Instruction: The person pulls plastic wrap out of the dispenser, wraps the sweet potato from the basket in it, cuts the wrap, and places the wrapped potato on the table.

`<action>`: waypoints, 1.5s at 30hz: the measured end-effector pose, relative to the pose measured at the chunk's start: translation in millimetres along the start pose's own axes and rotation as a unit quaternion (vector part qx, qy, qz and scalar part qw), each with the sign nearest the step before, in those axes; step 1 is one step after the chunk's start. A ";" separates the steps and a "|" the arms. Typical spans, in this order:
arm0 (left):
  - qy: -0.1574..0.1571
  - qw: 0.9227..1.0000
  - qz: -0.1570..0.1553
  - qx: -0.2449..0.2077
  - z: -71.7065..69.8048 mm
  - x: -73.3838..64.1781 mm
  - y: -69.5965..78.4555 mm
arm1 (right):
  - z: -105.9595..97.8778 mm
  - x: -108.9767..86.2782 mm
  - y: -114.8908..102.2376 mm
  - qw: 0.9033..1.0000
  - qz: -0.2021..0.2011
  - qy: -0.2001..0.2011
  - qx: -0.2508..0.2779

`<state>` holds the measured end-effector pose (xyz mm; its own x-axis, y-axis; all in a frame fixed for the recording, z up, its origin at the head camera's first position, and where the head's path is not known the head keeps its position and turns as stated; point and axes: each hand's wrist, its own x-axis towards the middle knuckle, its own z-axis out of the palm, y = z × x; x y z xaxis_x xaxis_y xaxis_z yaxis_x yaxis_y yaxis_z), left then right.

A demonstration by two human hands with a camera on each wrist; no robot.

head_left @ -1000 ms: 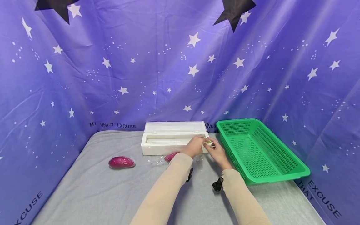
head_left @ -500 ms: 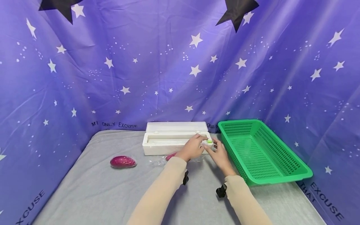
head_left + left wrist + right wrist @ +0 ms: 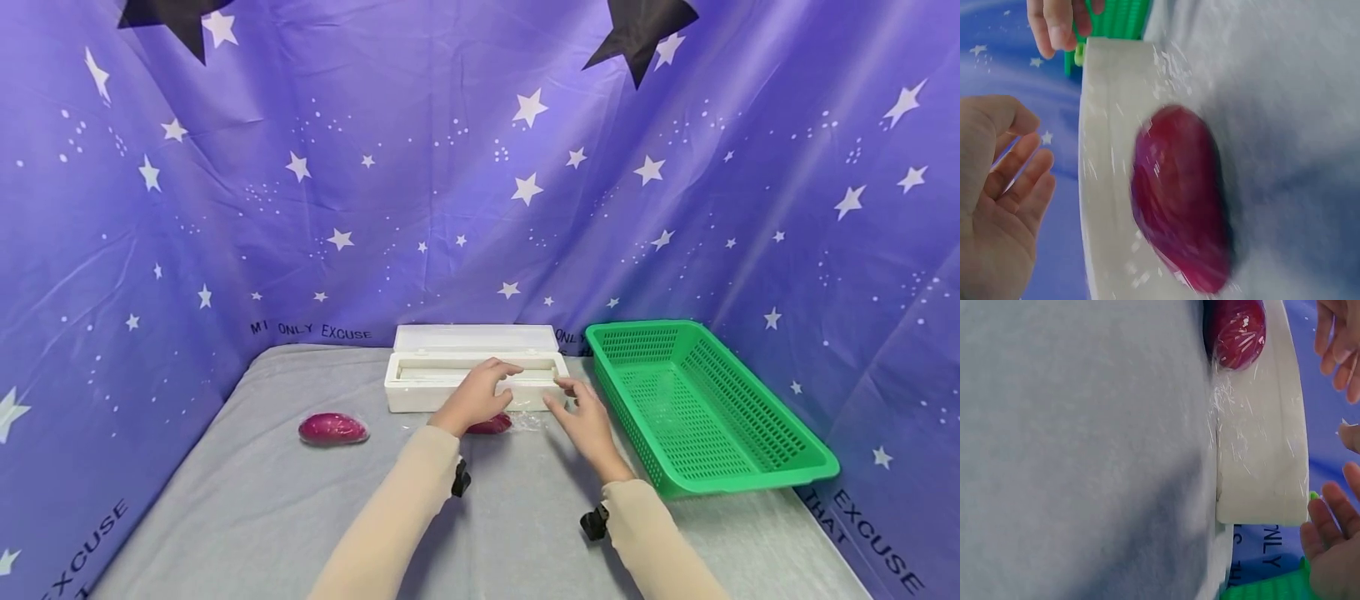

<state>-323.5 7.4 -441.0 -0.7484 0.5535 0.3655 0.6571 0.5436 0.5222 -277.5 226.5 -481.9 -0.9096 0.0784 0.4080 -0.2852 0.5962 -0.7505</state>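
Observation:
A white cling film dispenser box point(image 3: 424, 398) lies lengthwise at the back of the table, its lid point(image 3: 474, 337) raised. My left hand point(image 3: 476, 396) is over the middle of its front, fingers loosely bent and holding nothing. At the right end is my right hand point(image 3: 585, 421), thumb and fingers spread apart, fingertips close to a small green slider point(image 3: 1314, 495). Against the box's front, below my left hand, a purple-red oblong piece like a sweet potato point(image 3: 1175, 194) lies under clear film point(image 3: 1229, 400). A second, film-wrapped purple-red piece point(image 3: 333, 429) lies to the left.
A green perforated plastic basket point(image 3: 757, 481) stands on the right, close to my right forearm. Grey cloth point(image 3: 247, 500) covers the table. A purple curtain with stars point(image 3: 450, 192) hangs behind and at both sides.
My left hand has drawn back leftward from the box's right end. My right hand has stayed near that end with its fingers parting. The green slider, visible between them before, is hidden in the head view.

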 end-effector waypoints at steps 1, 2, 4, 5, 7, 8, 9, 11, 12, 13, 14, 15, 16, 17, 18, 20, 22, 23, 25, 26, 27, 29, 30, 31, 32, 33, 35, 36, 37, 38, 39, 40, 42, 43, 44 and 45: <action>0.001 1.000 -0.002 -0.002 -0.9 -2.9 -3.7 | 1.8 -0.5 -0.6 1.000 -0.004 -0.002 0.003; 0.003 1.000 -0.003 -0.005 -2.3 -6.1 -6.7 | 3.9 -1.0 -1.2 1.000 -0.006 -0.007 0.005; 0.008 1.000 -0.008 -0.006 -4.9 -12.8 -11.6 | 9.4 -1.4 -2.4 1.000 -0.014 -0.018 0.012; 0.009 1.000 -0.011 -0.007 -5.9 -15.8 -14.1 | 12.4 -1.6 -3.2 0.999 -0.018 -0.026 0.016; 0.010 1.000 -0.020 -0.007 -7.2 -21.7 -19.1 | 18.4 -2.1 -5.2 0.999 -0.022 -0.045 0.019; 0.011 1.000 -0.024 -0.009 -7.7 -24.7 -21.5 | 21.2 -2.3 -6.1 0.998 -0.022 -0.056 0.021; 0.010 1.000 -0.027 -0.013 -8.0 -27.7 -24.0 | 24.1 -2.5 -7.0 0.997 -0.022 -0.067 0.022; 0.007 0.999 -0.033 -0.017 -8.2 -33.4 -29.3 | 29.6 -3.0 -8.6 0.996 -0.020 -0.088 0.023; 0.006 0.999 -0.035 -0.019 -8.1 -36.4 -32.1 | 32.3 -3.2 -9.5 0.995 -0.019 -0.098 0.022; 0.004 0.999 -0.036 -0.021 -8.0 -39.3 -35.0 | 34.8 -3.5 -10.3 0.994 -0.017 -0.108 0.023; 0.004 0.999 -0.036 -0.025 -7.8 -42.2 -38.1 | 37.4 -3.6 -10.8 0.993 -0.017 -0.116 0.022; 0.002 0.999 -0.038 -0.027 -7.7 -44.9 -41.2 | 39.9 -3.7 -11.1 0.992 -0.018 -0.122 0.022; 0.001 0.999 -0.040 -0.029 -7.5 -47.7 -44.5 | 42.7 -3.7 -11.3 0.991 -0.019 -0.128 0.024; 0.000 0.999 -0.040 -0.030 -7.3 -50.7 -47.7 | 45.5 -3.7 -11.0 0.990 -0.022 -0.134 0.024; 0.000 0.999 -0.041 -0.034 -7.1 -53.6 -51.0 | 48.3 -3.7 -10.7 0.990 -0.027 -0.137 0.022; -0.001 0.999 -0.042 -0.034 -6.6 -59.2 -57.0 | 53.5 -3.5 -9.8 0.989 -0.031 -0.144 0.019; 0.001 0.999 -0.035 -0.033 -6.1 -63.9 -62.2 | 58.1 -3.4 -9.3 0.988 -0.035 -0.151 0.013; 0.001 0.999 -0.032 -0.032 -5.8 -65.9 -64.2 | 60.1 -3.4 -9.0 0.987 -0.037 -0.153 0.010; 0.000 0.999 -0.028 -0.033 -4.8 -69.0 -67.4 | 63.0 -3.7 -9.5 0.987 -0.034 -0.158 0.003; 0.000 0.999 -0.027 -0.036 -4.4 -70.1 -68.4 | 64.1 -4.0 -10.0 0.987 -0.033 -0.158 0.001; 0.001 0.999 -0.028 -0.039 -3.8 -71.1 -69.1 | 65.0 -4.5 -10.7 0.987 -0.032 -0.158 -0.001; 0.002 0.998 -0.035 -0.043 -2.6 -72.9 -70.0 | 66.8 -5.1 -11.7 0.987 -0.029 -0.156 -0.001; 0.004 0.998 -0.039 -0.044 -1.7 -73.7 -70.5 | 67.6 -5.4 -12.0 0.987 -0.029 -0.155 -0.001; 0.005 0.998 -0.042 -0.044 -0.8 -74.3 -70.8 | 68.0 -5.5 -12.4 0.987 -0.030 -0.155 0.001; 0.007 0.998 -0.046 -0.045 0.0 -74.7 -70.9 | 68.5 -5.6 -12.3 0.987 -0.030 -0.156 0.002; 0.008 0.998 -0.048 -0.044 1.0 -75.1 -71.3 | 68.8 -5.9 -12.2 0.987 -0.031 -0.158 0.002; 0.011 0.998 -0.050 -0.045 2.7 -76.0 -72.1 | 69.1 -6.3 -11.8 0.986 -0.031 -0.162 0.003; 0.012 0.998 -0.052 -0.046 3.5 -76.4 -72.5 | 68.9 -6.6 -11.8 0.986 -0.031 -0.164 0.004; 0.014 0.997 -0.052 -0.048 4.0 -76.9 -72.7 | 68.6 -6.8 -11.9 0.986 -0.029 -0.166 0.004; 0.016 0.997 -0.052 -0.053 4.4 -77.3 -72.7 | 68.1 -7.2 -12.0 0.985 -0.028 -0.168 0.002; 0.017 0.997 -0.050 -0.058 4.6 -77.9 -72.7 | 67.6 -7.6 -12.4 0.985 -0.029 -0.168 0.002; 0.018 0.997 -0.050 -0.063 4.7 -78.6 -72.5 | 67.0 -8.0 -12.7 0.985 -0.030 -0.168 0.002; 0.018 0.996 -0.050 -0.073 4.5 -79.8 -72.1 | 65.8 -9.1 -13.9 0.985 -0.032 -0.170 -0.002; 0.018 0.996 -0.048 -0.076 4.3 -80.5 -71.8 | 65.2 -9.8 -15.0 0.985 -0.033 -0.171 -0.004; 0.018 0.996 -0.048 -0.079 3.9 -81.1 -71.4 | 64.8 -10.4 -15.7 0.985 -0.034 -0.171 -0.007; 0.017 0.996 -0.048 -0.078 3.6 -81.7 -71.2 | 64.7 -11.3 -16.6 0.984 -0.035 -0.172 -0.009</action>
<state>-308.8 -74.2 -510.8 -0.8111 0.4807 0.3333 0.5629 0.4866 0.6682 -282.0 164.0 -507.7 -0.9375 -0.2366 0.2551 -0.3476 0.6050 -0.7163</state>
